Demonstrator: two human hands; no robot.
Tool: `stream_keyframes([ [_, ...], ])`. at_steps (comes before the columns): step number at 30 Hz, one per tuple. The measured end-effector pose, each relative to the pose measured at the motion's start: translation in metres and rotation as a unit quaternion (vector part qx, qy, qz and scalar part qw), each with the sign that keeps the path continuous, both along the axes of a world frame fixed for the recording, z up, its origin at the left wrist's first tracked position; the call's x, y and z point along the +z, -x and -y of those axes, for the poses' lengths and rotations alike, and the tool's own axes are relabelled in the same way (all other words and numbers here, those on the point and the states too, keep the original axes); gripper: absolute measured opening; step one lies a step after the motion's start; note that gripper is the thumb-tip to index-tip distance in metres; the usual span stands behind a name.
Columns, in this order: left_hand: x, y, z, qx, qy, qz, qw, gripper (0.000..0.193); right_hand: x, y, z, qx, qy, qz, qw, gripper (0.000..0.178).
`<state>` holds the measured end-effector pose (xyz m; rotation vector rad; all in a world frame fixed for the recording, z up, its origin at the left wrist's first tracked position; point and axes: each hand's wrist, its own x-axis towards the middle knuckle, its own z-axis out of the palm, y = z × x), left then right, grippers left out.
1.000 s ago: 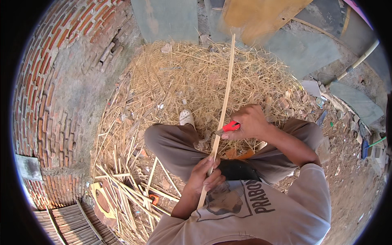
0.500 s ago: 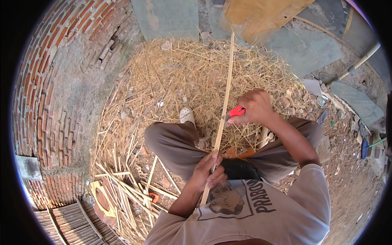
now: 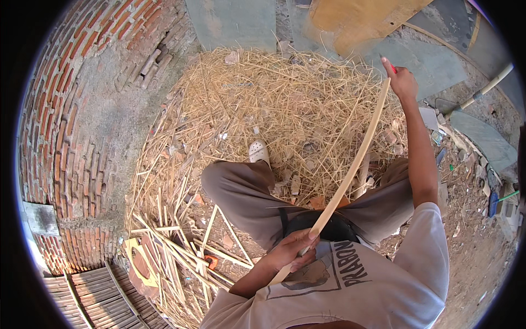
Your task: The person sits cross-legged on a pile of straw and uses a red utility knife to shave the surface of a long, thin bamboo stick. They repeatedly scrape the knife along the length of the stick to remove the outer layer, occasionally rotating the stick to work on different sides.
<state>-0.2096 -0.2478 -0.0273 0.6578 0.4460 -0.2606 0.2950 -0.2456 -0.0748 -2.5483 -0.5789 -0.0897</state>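
A long, pale bamboo strip [image 3: 353,170] slants from my lap up to the right, its lower end against my shirt. My left hand [image 3: 294,251] is closed round it near that lower end. Out at the far right, my right hand [image 3: 404,85] grips a knife with a red handle [image 3: 393,68]. Its short blade points away from me, up and to the left. The far tip of the strip is close beside the right hand; whether they touch I cannot tell.
Straw-like shavings [image 3: 296,104] cover the ground ahead. Several cut strips [image 3: 175,255] lie at my left, near an orange object [image 3: 211,261]. A brick wall [image 3: 71,131] stands further left. Grey sheets [image 3: 233,27] and a tan board [image 3: 361,24] lie at the back.
My right hand has swung the knife away and to the right, off the middle of the strip. The strip now leans further right, while my left hand still holds its lower part.
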Motion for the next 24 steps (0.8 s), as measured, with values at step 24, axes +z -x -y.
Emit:
stream_keyframes([
  [24,0.012,-0.033,-0.020,0.140,-0.224,0.021,0.964,0.025,0.013,0.188,0.014,0.423,-0.119,0.153,0.885,0.063],
])
